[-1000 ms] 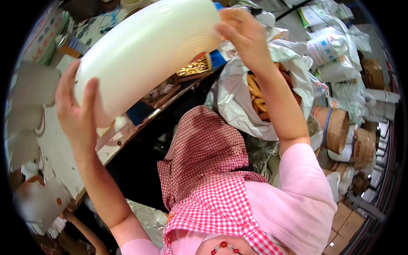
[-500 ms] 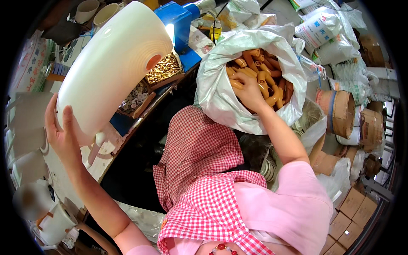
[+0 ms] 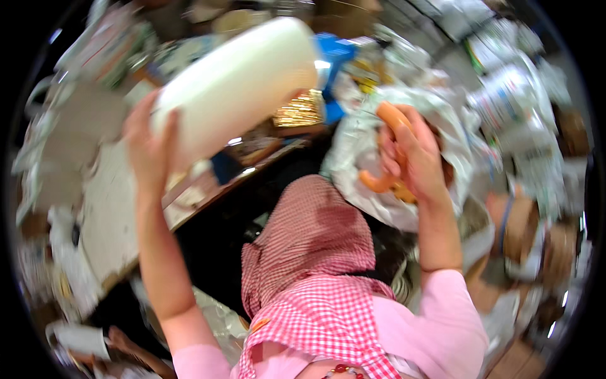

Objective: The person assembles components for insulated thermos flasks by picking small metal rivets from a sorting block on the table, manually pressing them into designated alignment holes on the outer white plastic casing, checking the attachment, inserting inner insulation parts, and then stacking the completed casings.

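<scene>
From the head view, the left hand grips the rim of a large tilted white plastic tub, contents hidden; held one-handed, it could slip onto the bench below. The right hand is closed around orange-brown fried sticks, just above the crumpled white plastic bag holding more; one might drop.

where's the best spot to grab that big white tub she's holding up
Probably its lower end, coming from below on the left, as the left hand does now. The white tub is tilted, long and smooth-walled, with no handle in view, so a palm wrapped around that end should support it. The right hand holds orange-brown fried sticks.
</scene>
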Tool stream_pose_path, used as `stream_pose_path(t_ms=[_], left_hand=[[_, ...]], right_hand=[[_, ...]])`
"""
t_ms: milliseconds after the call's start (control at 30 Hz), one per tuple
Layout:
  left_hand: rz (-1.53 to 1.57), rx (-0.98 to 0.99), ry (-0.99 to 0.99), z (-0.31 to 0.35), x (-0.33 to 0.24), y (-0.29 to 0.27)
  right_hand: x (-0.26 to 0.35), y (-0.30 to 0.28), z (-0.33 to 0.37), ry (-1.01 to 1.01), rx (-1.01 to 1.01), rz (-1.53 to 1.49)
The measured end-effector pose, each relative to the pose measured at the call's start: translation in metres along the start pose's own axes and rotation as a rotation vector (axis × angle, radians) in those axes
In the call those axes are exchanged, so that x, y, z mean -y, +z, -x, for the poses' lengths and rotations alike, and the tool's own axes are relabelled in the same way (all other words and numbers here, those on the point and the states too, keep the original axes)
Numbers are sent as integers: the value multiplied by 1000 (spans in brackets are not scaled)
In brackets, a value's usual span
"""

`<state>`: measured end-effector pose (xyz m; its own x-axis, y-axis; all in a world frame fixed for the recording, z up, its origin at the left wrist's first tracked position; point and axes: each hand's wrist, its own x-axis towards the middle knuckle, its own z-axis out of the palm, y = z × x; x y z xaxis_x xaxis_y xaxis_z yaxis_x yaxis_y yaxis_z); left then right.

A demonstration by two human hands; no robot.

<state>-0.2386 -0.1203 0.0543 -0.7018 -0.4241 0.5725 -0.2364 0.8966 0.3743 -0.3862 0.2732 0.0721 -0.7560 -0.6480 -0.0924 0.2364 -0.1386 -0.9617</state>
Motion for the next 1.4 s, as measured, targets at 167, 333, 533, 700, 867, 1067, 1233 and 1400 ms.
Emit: stream_pose_path(t_ms=[167, 333, 533, 700, 867, 1067, 1233, 1400], left_hand=[[15, 29, -77, 1, -25, 3], [27, -41, -186, 6, -28, -10], [102, -113, -263, 11, -29, -5], [148, -84, -326, 12, -25, -5], [140, -79, -339, 13, -25, -7], [146, -15, -342, 12, -26, -10], [125, -52, -348, 14, -28, -5], [146, -79, -329, 13, -27, -3]], right_hand=[[51, 88, -57, -166, 239, 601], [74, 203, -144, -470, 585, 1000], [49, 247, -192, -298, 669, 1165], [45, 251, -204, 48, 619, 1071], [47, 254, -199, 29, 673, 1053], [40, 251, -196, -447, 731, 1322], [43, 271, -176, -730, 685, 1681], [40, 265, -179, -1028, 655, 1862]])
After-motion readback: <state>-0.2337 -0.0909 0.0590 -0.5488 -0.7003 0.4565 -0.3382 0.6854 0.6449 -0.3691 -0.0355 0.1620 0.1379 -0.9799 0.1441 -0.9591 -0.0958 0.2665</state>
